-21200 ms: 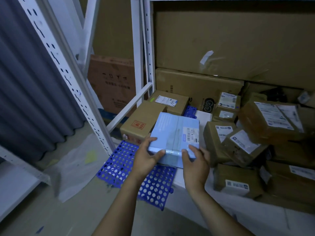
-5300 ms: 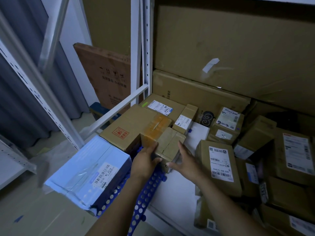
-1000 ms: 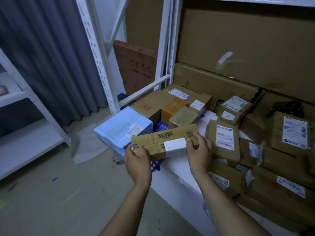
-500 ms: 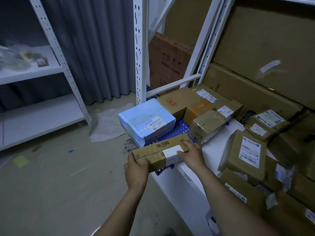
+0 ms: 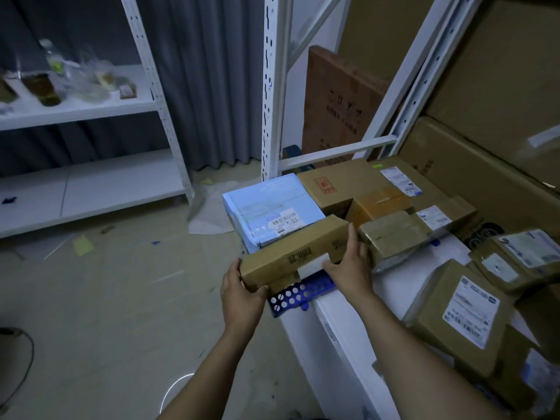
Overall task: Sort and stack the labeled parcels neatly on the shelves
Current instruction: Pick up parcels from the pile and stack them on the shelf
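- Both hands hold one long brown parcel (image 5: pixel 295 251) over the front edge of the low white shelf (image 5: pixel 342 316). Left hand (image 5: pixel 241 294) is wrapped round its near-left end, fingers underneath; right hand (image 5: pixel 351 268) grips the far-right end, thumb against the end face.
- Versus half a second ago: the parcel has been rolled, so the white label that faced up is no longer on top; a plain brown face with a small barcode shows now. It also sits further in, over the blue perforated mat (image 5: pixel 300 294) and closer to the blue parcel (image 5: pixel 272 212).
- Long axis runs from near-left to far-right, roughly along the shelf front, the far-right end a little higher.
- Far long edge of the held parcel overlaps the near edge of the blue parcel in view; contact cannot be told.
- Right end lies just beside a taped brown box (image 5: pixel 394 237); little room on that side.
- The mat's near corner overhangs the shelf front.
- Open room: bare white shelf surface near-right of the right hand, before a labelled brown box (image 5: pixel 457 316).
- Further back: a flat carton with a red stamp (image 5: pixel 336 183) behind the blue parcel, then the white shelf upright (image 5: pixel 272 86).
- Left of the shelf, open floor (image 5: pixel 106 298).
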